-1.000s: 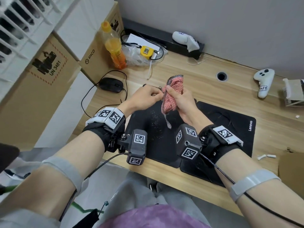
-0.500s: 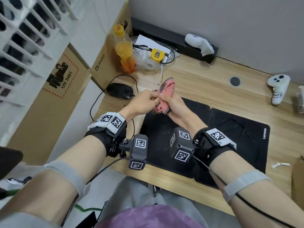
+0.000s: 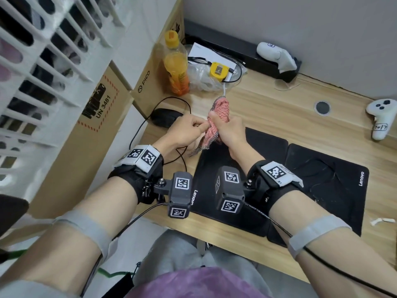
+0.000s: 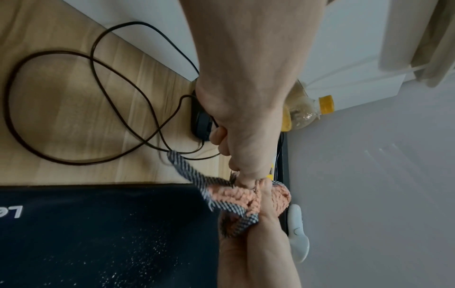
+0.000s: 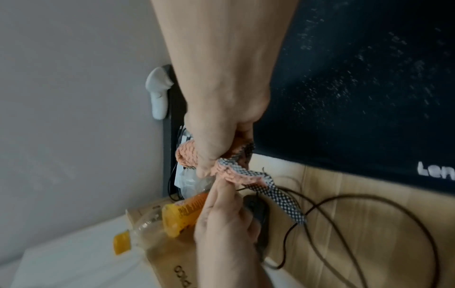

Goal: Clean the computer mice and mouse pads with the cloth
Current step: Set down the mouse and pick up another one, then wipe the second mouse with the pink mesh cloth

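While both hands work above it, the wooden bench [image 3: 279, 108] carries two black Lenovo mouse pads side by side, the left mouse pad [image 3: 214, 179] speckled with white dust, the right mouse pad [image 3: 326, 179] overlapping its edge. Black wired mouse [image 3: 165, 117] sits on bare bench just left of the pads, cable looped nearby. Orange drink bottle [image 3: 175, 67] stands behind it. Right hand [image 3: 231, 131] grip closed around the bunched pink cloth [image 3: 219, 117], held up over the left pad's far corner. Left hand [image 3: 185, 132] grip pinches the cloth's edge; checkered trim dangles below.
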